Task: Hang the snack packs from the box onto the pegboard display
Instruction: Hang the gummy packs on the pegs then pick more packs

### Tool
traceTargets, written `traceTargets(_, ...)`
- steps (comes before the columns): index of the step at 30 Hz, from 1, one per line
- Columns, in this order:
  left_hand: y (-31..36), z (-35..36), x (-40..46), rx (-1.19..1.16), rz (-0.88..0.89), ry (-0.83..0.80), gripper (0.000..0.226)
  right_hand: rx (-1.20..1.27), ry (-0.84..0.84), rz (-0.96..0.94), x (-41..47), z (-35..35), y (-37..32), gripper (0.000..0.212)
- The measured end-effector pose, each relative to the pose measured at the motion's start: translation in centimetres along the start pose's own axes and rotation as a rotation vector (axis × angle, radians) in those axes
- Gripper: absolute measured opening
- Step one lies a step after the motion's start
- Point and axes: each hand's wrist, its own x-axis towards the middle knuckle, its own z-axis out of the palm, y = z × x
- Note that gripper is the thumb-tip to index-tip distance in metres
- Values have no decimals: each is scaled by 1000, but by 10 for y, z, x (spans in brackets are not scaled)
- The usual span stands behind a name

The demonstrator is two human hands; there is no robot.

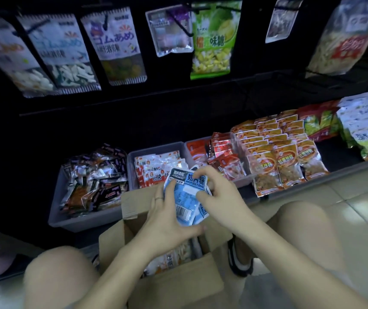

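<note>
Your left hand (167, 221) grips blue snack packs (186, 197) from below; your right hand (214, 192) pinches their top edge. Both hover above the open box (178, 284), under the pegboard display (252, 52).

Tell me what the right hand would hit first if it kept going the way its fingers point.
The right hand points up and left across the blue snack packs it pinches. Beyond them, probably the grey bin of red-and-white packets, though depth is unclear from this one view.
</note>
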Motion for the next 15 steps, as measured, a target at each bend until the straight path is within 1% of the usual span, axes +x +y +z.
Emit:
traceTargets(2, 19, 1, 8, -16, -30, 14, 122, 49, 21, -27, 2, -11, -10, 44)
traceTargets(4, 33, 0, 20, -73, -10, 59, 100, 87, 47, -43, 7, -22, -16, 51)
traceTargets(6, 46, -2, 30, -106, 52, 130, 77, 128, 84, -33, 13, -35, -21, 51)
traceTargets(8, 63, -8, 35, -74, 115, 167, 56, 173, 107, -18, 18, -48, -26, 54)
traceTargets(10, 79, -16, 41, -63, 149, 200, 41, 278, 108, -21, 23, -59, -30, 58)
traceTargets(12, 97, -26, 46, -163, 104, 207, 23, 445, 107, -13, 26, -72, -35, 59)
traceTargets(13, 107, -32, 49, -253, 63, 202, 19, 475, 117, -8, 28, -79, -37, 60)
traceTargets(15, 129, -45, 55, -427, -6, 200, 17, 412, 159, -15, 29, -98, -41, 63)
